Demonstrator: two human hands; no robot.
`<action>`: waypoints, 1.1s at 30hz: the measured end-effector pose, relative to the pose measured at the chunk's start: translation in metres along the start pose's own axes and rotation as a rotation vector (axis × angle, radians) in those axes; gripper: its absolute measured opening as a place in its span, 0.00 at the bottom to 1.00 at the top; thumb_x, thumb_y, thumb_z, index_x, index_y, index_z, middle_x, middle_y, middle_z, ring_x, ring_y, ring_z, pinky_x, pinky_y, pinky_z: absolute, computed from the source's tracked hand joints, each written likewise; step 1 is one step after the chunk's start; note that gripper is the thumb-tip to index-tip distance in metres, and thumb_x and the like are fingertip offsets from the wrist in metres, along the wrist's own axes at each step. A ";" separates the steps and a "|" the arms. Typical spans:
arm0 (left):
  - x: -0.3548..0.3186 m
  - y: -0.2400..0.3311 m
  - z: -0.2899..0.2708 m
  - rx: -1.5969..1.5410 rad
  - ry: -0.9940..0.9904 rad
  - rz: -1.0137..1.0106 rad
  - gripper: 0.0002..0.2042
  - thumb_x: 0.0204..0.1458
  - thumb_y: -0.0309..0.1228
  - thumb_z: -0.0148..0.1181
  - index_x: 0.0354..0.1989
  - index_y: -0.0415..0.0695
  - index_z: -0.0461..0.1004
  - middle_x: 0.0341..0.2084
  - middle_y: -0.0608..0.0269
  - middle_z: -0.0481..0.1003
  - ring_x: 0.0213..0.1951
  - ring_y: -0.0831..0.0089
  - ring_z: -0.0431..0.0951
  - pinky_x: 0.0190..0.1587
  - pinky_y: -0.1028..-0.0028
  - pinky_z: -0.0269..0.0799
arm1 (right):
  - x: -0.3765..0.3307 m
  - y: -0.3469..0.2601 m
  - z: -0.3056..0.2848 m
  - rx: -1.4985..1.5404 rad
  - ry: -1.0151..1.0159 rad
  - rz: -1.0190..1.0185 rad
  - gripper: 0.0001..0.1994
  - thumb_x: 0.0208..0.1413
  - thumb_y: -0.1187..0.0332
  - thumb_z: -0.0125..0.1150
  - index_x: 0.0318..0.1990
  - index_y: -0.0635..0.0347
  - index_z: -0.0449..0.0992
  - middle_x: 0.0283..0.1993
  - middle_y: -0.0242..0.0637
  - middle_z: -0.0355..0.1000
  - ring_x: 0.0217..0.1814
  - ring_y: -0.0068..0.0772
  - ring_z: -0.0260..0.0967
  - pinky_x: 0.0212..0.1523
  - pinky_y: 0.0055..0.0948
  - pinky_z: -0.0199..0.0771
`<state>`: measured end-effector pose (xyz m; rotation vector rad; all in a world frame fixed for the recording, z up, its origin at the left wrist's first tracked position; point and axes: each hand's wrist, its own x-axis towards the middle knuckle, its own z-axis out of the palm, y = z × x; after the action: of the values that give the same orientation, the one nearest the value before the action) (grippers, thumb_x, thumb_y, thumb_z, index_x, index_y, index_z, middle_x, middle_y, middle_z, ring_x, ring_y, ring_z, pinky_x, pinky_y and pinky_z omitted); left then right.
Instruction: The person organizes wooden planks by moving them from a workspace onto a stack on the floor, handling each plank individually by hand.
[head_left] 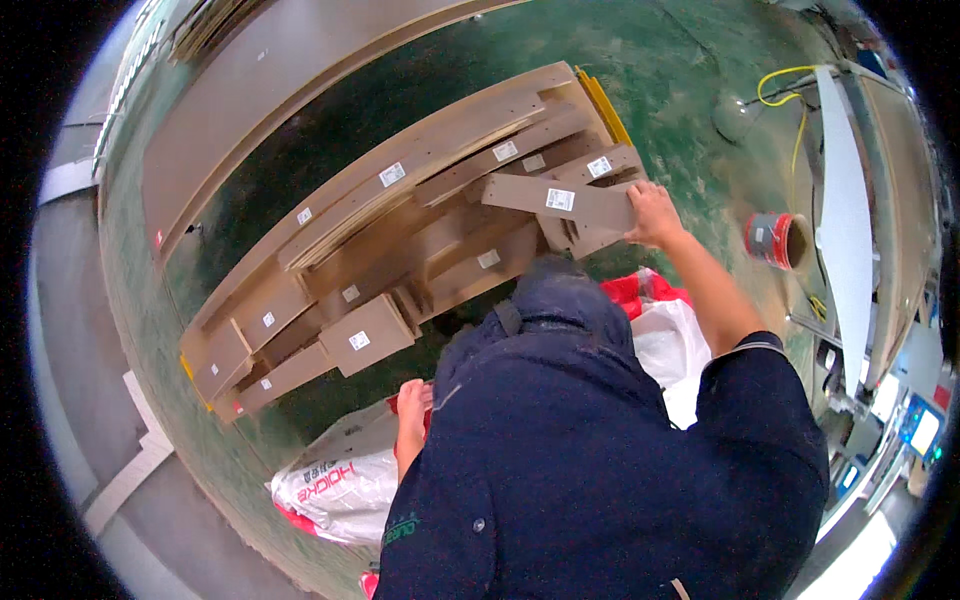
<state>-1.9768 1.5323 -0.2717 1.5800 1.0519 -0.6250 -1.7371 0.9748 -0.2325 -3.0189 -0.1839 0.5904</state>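
Note:
My right hand (655,215) is closed around the right end of a brown-faced wooden board (590,203) with a white label. That board lies at a slant across the right end of a stack of similar labelled panels (440,235). Lower and to the left, my left hand (411,408) is beside my dark clothing, next to a white and red plastic sack (345,490). Its fingers are partly hidden, and I cannot make out whether they grip anything. A shorter labelled panel (365,337) rests on the stack's near side, above that hand.
Yellow pieces (605,105) edge the stack's right end. Behind it stands a long brown panel (240,110). Another white and red sack (665,345) is by my right arm. Farther right are a red and grey drum-shaped container (775,241) and a yellow cable (798,140) above the green floor.

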 end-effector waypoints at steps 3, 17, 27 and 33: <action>-0.001 0.017 0.010 0.010 0.004 -0.012 0.11 0.60 0.36 0.52 0.45 0.44 0.69 0.35 0.64 0.76 0.32 0.78 0.74 0.34 0.76 0.69 | 0.046 0.007 -0.011 -0.042 0.040 -0.127 0.43 0.25 0.55 0.79 0.53 0.60 0.64 0.53 0.43 0.63 0.60 0.45 0.59 0.62 0.40 0.58; -0.051 -0.020 0.006 0.135 0.078 -0.110 0.12 0.58 0.38 0.52 0.44 0.43 0.70 0.34 0.61 0.76 0.33 0.72 0.77 0.35 0.72 0.71 | 0.117 0.018 -0.006 -0.101 -0.119 -0.256 0.40 0.26 0.56 0.79 0.50 0.58 0.66 0.52 0.40 0.64 0.60 0.42 0.60 0.60 0.40 0.60; -0.072 0.030 0.011 0.053 0.163 -0.165 0.13 0.58 0.37 0.52 0.46 0.43 0.70 0.36 0.62 0.76 0.36 0.73 0.76 0.39 0.71 0.69 | 0.198 0.038 -0.002 -0.161 -0.186 -0.391 0.40 0.22 0.59 0.78 0.51 0.57 0.68 0.52 0.39 0.65 0.60 0.42 0.60 0.61 0.40 0.60; -0.091 0.035 0.014 0.124 0.187 -0.224 0.12 0.58 0.35 0.51 0.46 0.43 0.69 0.35 0.61 0.75 0.36 0.72 0.76 0.38 0.72 0.69 | 0.234 0.040 0.021 -0.185 -0.175 -0.416 0.41 0.21 0.63 0.79 0.50 0.56 0.66 0.52 0.40 0.65 0.60 0.42 0.60 0.60 0.39 0.60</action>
<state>-1.9871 1.4908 -0.1831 1.6646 1.3655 -0.7152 -1.5254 0.9655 -0.3425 -2.9529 -0.8933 0.8278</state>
